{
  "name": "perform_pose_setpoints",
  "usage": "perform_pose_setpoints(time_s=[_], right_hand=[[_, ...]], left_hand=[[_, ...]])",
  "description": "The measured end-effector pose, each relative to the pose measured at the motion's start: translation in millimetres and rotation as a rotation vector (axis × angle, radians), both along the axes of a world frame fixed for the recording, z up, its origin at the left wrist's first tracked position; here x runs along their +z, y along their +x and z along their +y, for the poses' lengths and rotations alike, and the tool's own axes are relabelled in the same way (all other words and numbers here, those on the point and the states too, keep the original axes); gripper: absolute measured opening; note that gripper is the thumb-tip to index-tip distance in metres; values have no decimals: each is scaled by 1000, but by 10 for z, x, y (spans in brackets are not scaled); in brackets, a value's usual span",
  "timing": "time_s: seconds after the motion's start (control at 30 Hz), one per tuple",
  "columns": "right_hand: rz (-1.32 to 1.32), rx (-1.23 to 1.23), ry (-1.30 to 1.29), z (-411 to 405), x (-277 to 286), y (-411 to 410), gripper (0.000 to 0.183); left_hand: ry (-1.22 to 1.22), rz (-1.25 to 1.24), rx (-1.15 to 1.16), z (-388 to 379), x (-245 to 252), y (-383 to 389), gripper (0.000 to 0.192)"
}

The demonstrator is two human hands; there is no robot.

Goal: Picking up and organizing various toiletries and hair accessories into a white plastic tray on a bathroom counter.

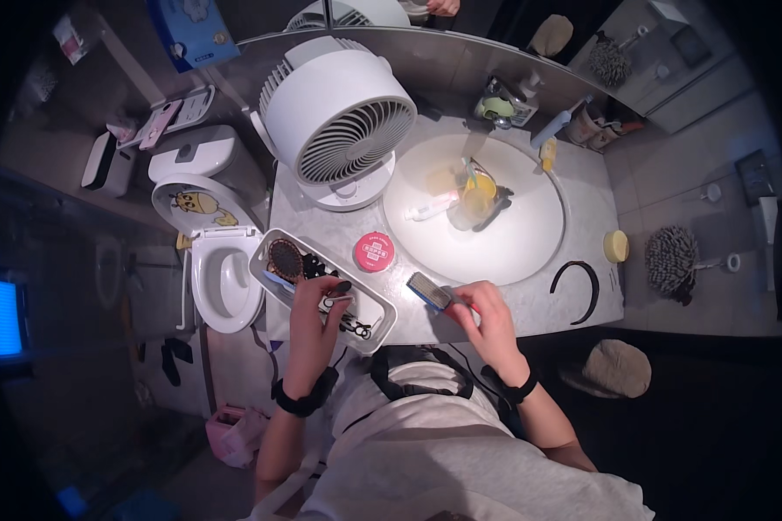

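My left hand (317, 312) is over a long white storage bin (386, 325), with a small dark-ended item between thumb and fingers; exactly what it is I cannot tell. Inside the bin lie a round-headed hairbrush (285, 259), a light blue comb (277, 282), black hair accessories and a few dark loops. My right hand (482, 316) grips the handle of a bristled brush (428, 290), its bristles facing up, above the counter's front edge. A round red tin (374, 252) with writing sits between the bin and the sink.
A white fan (339, 117) stands behind the bin. The sink (423, 251) holds a yellow cup (479, 189), a tube (433, 206) and a dark item. To the right are a black headband (590, 286) and a yellow round container (616, 246). A toilet (228, 280) is at left.
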State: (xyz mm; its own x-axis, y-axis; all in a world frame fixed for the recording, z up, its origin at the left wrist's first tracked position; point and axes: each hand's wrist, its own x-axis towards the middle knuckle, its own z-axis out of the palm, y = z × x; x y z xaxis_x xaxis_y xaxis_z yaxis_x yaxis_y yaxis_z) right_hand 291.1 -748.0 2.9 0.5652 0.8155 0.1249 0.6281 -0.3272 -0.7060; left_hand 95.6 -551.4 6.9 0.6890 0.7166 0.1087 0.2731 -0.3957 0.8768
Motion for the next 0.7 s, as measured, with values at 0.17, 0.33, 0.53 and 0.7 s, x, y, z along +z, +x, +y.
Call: perform_pose_setpoints(time_s=[0.17,0.33,0.53,0.7], right_hand=[[81,333,35,288,217,-282,35],[360,438,-35,438,273,-448,39],[601,387,-165,440,299,-459,35],[535,353,-156,355,227,-426,31]], left_hand=[[-530,-273,4,-187,76,-3,29],[-800,-459,-68,-333,28,106,26],[-799,-424,-59,-358,-9,80,29],[-732,-327,-125,-417,-65,124,33]])
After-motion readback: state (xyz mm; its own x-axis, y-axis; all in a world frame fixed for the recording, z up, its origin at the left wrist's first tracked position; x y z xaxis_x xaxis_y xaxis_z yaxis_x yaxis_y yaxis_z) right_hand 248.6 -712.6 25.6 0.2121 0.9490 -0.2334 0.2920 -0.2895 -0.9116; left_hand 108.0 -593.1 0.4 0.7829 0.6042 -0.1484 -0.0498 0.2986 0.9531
